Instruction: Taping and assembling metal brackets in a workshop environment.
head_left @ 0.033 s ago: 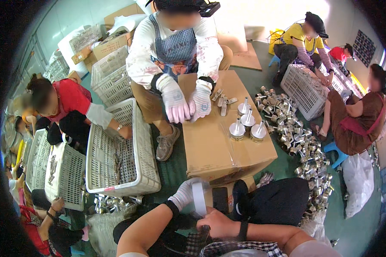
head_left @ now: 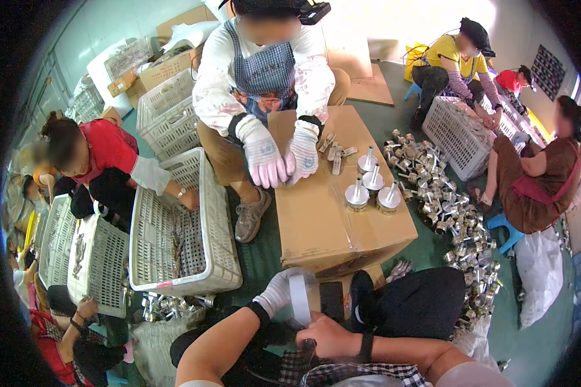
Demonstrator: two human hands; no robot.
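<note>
My left hand [head_left: 276, 292], in a white knitted glove with a dark cuff, is closed on what looks like a wide roll of tape [head_left: 299, 300], its pale band facing up. My bare right hand [head_left: 330, 337] is just below the roll, fingers curled; what they hold, if anything, is hidden. Beyond my hands stands a large closed cardboard box [head_left: 316, 222]. On its top are several round metal parts with upright stems [head_left: 372, 182] and a few small metal pieces [head_left: 336, 158]. Across the box, a co-worker's gloved hands [head_left: 277, 158] rest close together at its left edge.
White plastic crates [head_left: 221, 258] stand to the left, with people sitting beside them. A long heap of metal parts [head_left: 465, 238] covers the floor on the right. A dark phone-like slab [head_left: 332, 300] lies in front of the box. A white sack [head_left: 540, 274] is at far right.
</note>
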